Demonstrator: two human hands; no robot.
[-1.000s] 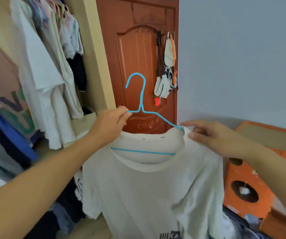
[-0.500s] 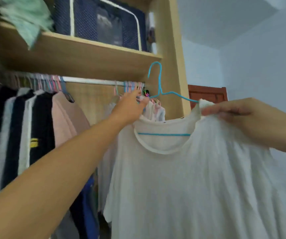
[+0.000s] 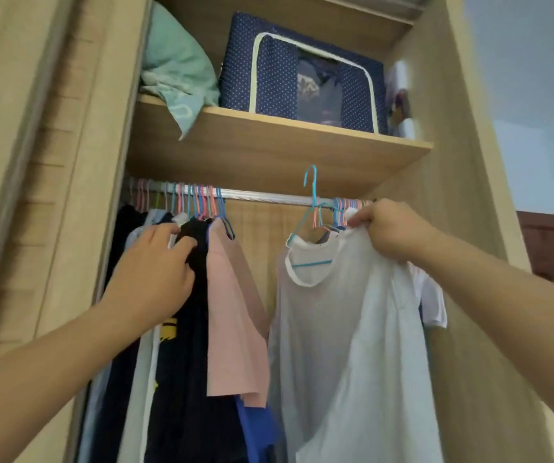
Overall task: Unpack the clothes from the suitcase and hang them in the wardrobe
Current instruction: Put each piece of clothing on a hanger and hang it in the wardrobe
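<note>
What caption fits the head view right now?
Right hand holds white T-shirt on blue hanger at the wardrobe rail; left hand presses hung clothes aside.

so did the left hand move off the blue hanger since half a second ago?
Yes. The left hand let go of the blue hanger and went left along the rail, now on the dark clothes by the pink shirt.
</note>
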